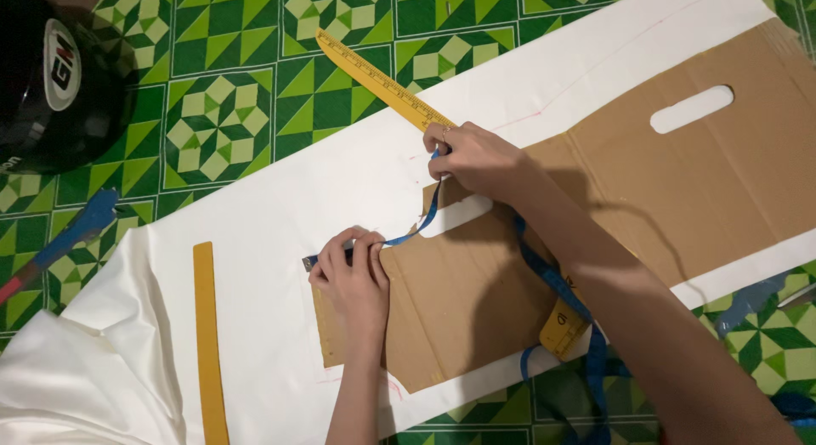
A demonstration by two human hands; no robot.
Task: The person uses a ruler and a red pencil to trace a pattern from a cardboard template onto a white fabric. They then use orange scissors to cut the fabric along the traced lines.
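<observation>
Landmark: flat brown cardboard pattern piece (595,232) with two slot cut-outs, lying on white cloth (280,215).
Left hand (353,275): at the cardboard's near left corner, fingers closed, pinching down one end of the narrow blue measuring tape (427,214); apparently anchoring that end at the edge.
Blue measuring tape: stretched from that corner up along the cardboard's curved left edge, probably following the curve; slack trailing across the cardboard to its near edge and beyond.
Right hand (476,160): at the cardboard's upper left edge, fingers closed on the tape, pulling it taut.
Short yellow straight ruler (208,343): left of the cardboard, on the cloth, untouched.
Long yellow ruler (382,84): beyond the cardboard's upper left, angled away, near end hidden under the right hand.
Blue-handled tool (72,237): well left of the cardboard, on the green patterned floor (229,113); kind unclear, cut off by the frame.
Black rounded object (51,79): far left of the cardboard, partly out of frame.
Hidden: cloth beneath the cardboard; tape end under the left fingers; faint red lines on the cloth hard to follow.
</observation>
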